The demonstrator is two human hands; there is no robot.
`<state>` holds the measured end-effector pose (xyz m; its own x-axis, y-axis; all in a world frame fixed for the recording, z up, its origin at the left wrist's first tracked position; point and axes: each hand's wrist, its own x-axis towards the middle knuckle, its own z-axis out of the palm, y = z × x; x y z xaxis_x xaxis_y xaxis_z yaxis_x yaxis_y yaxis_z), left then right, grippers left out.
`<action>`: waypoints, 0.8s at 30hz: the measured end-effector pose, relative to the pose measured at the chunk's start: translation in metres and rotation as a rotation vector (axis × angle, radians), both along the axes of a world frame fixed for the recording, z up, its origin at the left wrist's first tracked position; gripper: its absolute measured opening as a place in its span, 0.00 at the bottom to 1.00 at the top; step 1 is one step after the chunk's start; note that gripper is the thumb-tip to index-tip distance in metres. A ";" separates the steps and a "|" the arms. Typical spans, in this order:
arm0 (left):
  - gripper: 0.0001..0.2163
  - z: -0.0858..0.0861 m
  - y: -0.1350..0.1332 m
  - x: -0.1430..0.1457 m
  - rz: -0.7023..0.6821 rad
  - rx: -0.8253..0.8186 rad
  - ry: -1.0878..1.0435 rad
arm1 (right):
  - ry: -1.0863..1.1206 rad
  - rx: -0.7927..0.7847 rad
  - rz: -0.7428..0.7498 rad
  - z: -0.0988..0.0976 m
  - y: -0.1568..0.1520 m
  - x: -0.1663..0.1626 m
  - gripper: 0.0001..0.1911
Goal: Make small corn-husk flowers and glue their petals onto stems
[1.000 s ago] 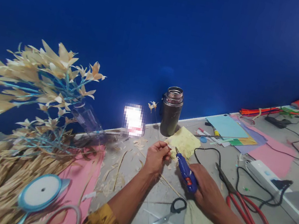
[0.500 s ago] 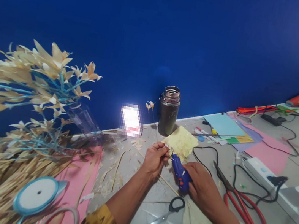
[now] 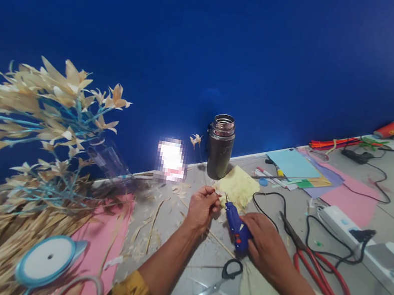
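Two hands are engaged. The left hand (image 3: 202, 209) pinches a small piece (image 3: 219, 195) between thumb and fingertips; the small piece cannot be identified at this scale. The right hand (image 3: 266, 243) is closed around the body of what appears to be a blue glue gun (image 3: 235, 225). The nozzle (image 3: 226, 199) points forward from the right-hand grip, just beside the left-hand pinch; contact cannot be confirmed.

Step in hand (judged): presenting the nozzle to the small piece. The next move calls for a steady left pinch, precise nozzle alignment and fingertips kept clear of the tip, which may be hot.

Layout: a yellow pad (image 3: 242, 183) lies just beyond both grips, with a dark flask (image 3: 220, 151) behind it, upright and uncapped. Black-handled scissors (image 3: 209, 292) lie open on the near side, between the forearms. Red-handled scissors (image 3: 300, 245) lie right of the right-hand grip, and a white power strip (image 3: 343, 223) farther right.

Markings: no brand or lettering is legible on the blue glue gun or the dark flask. A red packet (image 3: 393, 129), far right beyond the right-hand grip, bears a yellowish mark too small to read. A bright patch (image 3: 172, 158) beyond the left hand is pixelated and unreadable.
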<state>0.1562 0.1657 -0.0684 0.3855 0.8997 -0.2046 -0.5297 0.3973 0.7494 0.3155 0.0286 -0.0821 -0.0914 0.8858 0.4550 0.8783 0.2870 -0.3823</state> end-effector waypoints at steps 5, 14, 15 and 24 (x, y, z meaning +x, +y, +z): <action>0.22 -0.001 -0.002 0.001 -0.017 -0.009 -0.013 | -0.003 -0.023 -0.055 -0.002 0.000 0.002 0.25; 0.22 0.001 -0.002 -0.001 -0.016 -0.023 -0.024 | 0.014 0.065 -0.028 -0.002 0.000 -0.004 0.27; 0.22 0.001 -0.003 -0.002 -0.016 -0.025 -0.019 | 0.010 0.045 -0.015 -0.002 0.001 -0.005 0.26; 0.22 0.001 -0.002 -0.002 -0.007 -0.010 -0.025 | 0.005 0.022 -0.114 -0.001 -0.001 -0.001 0.25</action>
